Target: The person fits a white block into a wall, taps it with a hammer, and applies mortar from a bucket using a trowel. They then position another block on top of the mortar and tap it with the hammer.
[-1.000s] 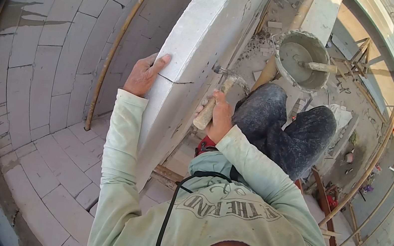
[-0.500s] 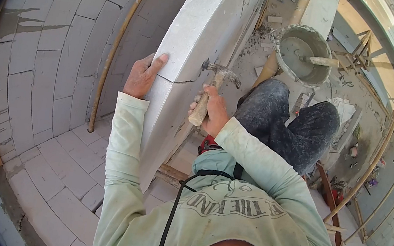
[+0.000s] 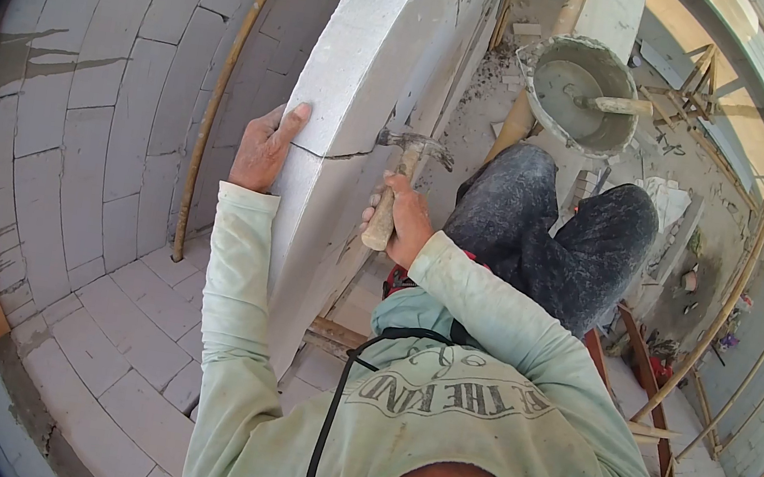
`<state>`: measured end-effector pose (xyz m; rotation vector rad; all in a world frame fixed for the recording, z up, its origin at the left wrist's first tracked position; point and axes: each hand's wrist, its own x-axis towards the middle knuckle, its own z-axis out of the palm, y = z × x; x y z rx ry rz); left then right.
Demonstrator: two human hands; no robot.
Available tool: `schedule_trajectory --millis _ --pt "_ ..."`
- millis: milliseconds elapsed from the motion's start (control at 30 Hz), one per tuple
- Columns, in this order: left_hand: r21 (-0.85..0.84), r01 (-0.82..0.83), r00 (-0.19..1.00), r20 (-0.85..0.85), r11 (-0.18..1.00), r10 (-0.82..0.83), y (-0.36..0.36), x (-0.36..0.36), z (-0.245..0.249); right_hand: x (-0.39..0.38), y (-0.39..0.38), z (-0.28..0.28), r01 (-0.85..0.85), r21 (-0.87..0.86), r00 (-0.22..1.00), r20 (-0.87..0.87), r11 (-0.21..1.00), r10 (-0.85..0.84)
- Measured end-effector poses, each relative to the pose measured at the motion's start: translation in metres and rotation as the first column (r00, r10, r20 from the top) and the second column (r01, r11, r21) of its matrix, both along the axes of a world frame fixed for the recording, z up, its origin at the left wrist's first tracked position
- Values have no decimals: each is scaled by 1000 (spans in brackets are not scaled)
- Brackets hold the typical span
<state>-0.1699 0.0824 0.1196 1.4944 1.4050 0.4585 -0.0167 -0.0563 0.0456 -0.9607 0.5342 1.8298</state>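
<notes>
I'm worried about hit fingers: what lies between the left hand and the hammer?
In the head view, the pale block wall lies between the left hand and hammer, a dark line crossing it.

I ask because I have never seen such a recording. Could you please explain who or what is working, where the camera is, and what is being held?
There is no robot here: a person works with two bare hands. Every picture comes from one camera on the person's head, looking down, so the round view also shows their own shirt and knees.

The left hand rests on the edge of a pale block wall. The right hand holds a hammer by its handle. The hammer's head is close to a dark, crack-like line; I cannot tell if it touches the wall.

Beyond the knees is a bucket with grey material and a handled tool in it. Rubble lies on the floor.
</notes>
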Motion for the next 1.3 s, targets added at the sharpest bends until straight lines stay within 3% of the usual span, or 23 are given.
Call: schedule_trajectory --millis 100,333,433,500,567,633,667,700,767,867,900,967,1067,1300 --pt "-43 0 1000 -14 999 -1 0 3 3 3 2 2 1 -58 998 66 998 3" --pt "-80 -26 1000 -16 996 24 -3 5 15 28 -15 31 -124 12 980 160 992 121" --pt "-56 -21 999 -31 998 19 -2 -1 10 40 -25 55 -166 69 938 318 984 136" --pt "-91 15 991 -129 996 -26 -2 0 17 47 -27 70 -209 231 830 556 950 47" --pt "-79 12 995 -100 997 -20 -2 1 16 58 -20 85 -274 294 755 655 916 16" --pt "-61 26 996 -86 998 -31 -1 -1 12 67 -13 95 -448 322 463 881 834 -91" --pt "-51 38 996 -80 998 -42 0 -3 11 73 -6 105 -547 230 288 954 805 -77" --pt "-41 59 996 -63 997 -61 -1 -2 12 76 1 116 -535 228 270 959 814 -91" --pt "-57 47 998 -38 997 -50 -1 0 15 75 12 134 -745 149 -118 930 650 -348" --pt "-61 57 998 -32 997 -59 1 -4 10 65 24 137 -795 65 -276 847 603 -454" --pt "-45 78 997 -24 996 -80 1 -2 12 64 30 130 -782 67 -293 838 619 -461" --pt "-84 35 999 28 996 -33 -2 1 16 66 39 111 -814 -206 -405 871 543 -277" --pt "-91 22 996 86 996 -14 -1 0 11 67 43 112 -836 -183 -378 876 518 -300" --pt "3 50 999 19 999 -51 -1 0 8 61 52 104 -803 -117 -411 819 585 -400"
